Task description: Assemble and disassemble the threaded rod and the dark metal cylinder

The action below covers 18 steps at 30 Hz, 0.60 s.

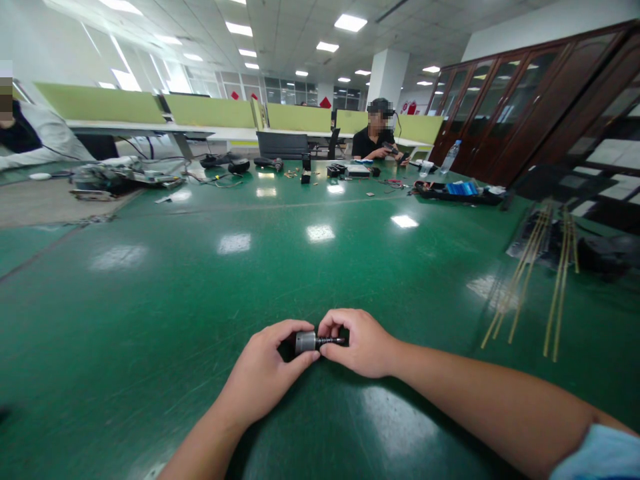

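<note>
A small silver metal cylinder point(305, 342) with a dark threaded shaft point(336, 341) lies sideways between my hands, low over the green table point(270, 267). My left hand point(267, 367) is wrapped round the cylinder, thumb below and fingers above. On the shaft side, my right hand point(363, 343) pinches the shaft close to where it meets the cylinder. The fingertips of both hands are nearly touching.
Thin yellowish sticks point(530, 273) lie at the right. Along the far edge are a black tray point(457, 191), a plastic bottle point(451, 158), small black boxes point(306, 170) and a wire-covered heap point(120, 177). A person point(375, 137) sits across the table; another is at far left.
</note>
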Each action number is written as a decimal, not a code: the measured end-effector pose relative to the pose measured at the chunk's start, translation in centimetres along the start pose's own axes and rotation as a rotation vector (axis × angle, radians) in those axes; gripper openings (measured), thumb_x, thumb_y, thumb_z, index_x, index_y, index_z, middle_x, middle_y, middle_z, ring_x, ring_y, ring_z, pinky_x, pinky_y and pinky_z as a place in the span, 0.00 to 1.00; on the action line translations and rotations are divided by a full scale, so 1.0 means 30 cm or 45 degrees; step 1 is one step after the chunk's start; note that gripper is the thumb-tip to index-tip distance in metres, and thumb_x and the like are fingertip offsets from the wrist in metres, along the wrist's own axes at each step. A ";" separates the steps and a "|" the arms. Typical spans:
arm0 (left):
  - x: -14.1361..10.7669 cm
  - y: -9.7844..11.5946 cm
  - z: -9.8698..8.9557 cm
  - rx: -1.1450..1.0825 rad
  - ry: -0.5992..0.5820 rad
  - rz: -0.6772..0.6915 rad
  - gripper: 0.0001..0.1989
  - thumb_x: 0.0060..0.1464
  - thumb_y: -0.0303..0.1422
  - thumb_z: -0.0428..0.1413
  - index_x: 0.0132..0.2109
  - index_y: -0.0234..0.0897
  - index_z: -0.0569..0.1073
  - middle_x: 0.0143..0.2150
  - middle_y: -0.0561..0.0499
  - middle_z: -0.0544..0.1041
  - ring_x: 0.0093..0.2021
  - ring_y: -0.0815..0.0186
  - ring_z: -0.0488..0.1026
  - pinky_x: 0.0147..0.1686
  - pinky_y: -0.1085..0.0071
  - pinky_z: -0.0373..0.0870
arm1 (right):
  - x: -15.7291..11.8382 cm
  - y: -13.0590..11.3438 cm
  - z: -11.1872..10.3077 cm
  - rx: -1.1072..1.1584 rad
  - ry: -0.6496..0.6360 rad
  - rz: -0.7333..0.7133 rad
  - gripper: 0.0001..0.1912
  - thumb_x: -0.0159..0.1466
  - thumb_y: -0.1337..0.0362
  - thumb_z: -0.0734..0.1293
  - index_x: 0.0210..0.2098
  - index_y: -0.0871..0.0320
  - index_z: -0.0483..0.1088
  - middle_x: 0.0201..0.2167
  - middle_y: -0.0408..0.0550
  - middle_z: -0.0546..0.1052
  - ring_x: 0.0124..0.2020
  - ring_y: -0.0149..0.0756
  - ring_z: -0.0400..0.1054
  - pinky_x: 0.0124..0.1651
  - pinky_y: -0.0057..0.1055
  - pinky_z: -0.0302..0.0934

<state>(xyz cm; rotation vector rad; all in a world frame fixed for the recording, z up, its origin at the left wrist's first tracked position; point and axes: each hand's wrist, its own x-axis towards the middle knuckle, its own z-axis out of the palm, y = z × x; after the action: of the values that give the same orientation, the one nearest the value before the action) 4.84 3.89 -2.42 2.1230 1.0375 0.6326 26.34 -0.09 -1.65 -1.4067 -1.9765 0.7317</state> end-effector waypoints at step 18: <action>0.002 -0.009 0.001 0.014 -0.019 0.015 0.14 0.57 0.40 0.60 0.50 0.50 0.73 0.49 0.54 0.77 0.49 0.60 0.72 0.51 0.64 0.66 | 0.003 0.006 0.007 0.041 -0.001 -0.014 0.10 0.56 0.69 0.70 0.39 0.55 0.72 0.31 0.40 0.75 0.32 0.31 0.68 0.37 0.28 0.60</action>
<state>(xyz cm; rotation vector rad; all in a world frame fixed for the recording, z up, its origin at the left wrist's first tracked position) 4.76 4.03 -2.63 2.1418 1.0230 0.6171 26.28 0.04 -1.89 -1.3764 -1.9632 0.7562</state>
